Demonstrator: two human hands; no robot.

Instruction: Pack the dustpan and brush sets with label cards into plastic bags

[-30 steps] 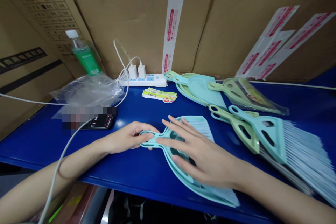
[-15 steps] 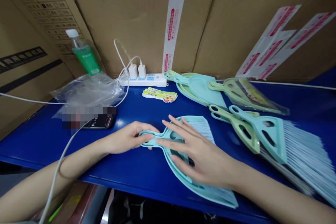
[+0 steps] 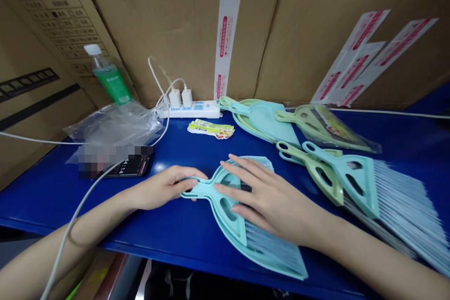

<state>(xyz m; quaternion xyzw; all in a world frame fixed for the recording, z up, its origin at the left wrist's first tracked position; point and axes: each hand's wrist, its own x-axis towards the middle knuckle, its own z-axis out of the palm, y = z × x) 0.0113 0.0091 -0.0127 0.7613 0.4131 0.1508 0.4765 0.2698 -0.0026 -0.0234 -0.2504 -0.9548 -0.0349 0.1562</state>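
Brush set (image 3: 242, 225) swung leftward, left hand (image 3: 160, 188) gripping its handle, right hand (image 3: 270, 199) flat, open

The counter (image 3: 183, 234) is a glossy blue surface that catches the light. The teal brush and dustpan (image 3: 225, 197) under the hands are smooth moulded plastic with fine pale synthetic bristles. Behind stand matt brown cardboard boxes (image 3: 168, 33) with shiny printed tape (image 3: 225, 33). A crinkled clear plastic bag (image 3: 116, 124) gleams beside the green plastic bottle (image 3: 107, 75).

Phone (image 3: 121, 165) top blurred; brushes (image 3: 397, 206) cut off rt.
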